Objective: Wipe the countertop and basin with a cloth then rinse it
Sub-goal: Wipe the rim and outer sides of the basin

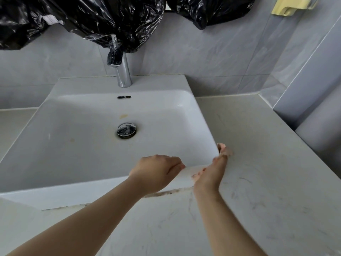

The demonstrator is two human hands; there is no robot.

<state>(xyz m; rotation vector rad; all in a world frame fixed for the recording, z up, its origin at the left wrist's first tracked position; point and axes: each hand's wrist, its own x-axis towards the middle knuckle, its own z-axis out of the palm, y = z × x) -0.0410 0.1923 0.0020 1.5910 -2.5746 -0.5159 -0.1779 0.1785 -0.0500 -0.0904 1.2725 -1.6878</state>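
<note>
A white square basin [60,145] sits on a pale marbled countertop [258,172]. Both my hands are at the basin's front right corner. My left hand [156,172] is closed on one edge of a thin white cloth [186,175]. My right hand [211,175] grips the other side, and its fingertips show pink through the fabric. The cloth is stretched between the hands over the basin rim and is hard to tell apart from the white basin. A yellowish stain lies above the chrome drain [127,130].
A chrome tap [121,71] stands at the back of the basin, with no water running. Black plastic bags [83,21] hang on the grey tiled wall above. A yellow holder [289,5] is at the top right. Dark grime lines the basin's front seam [166,193].
</note>
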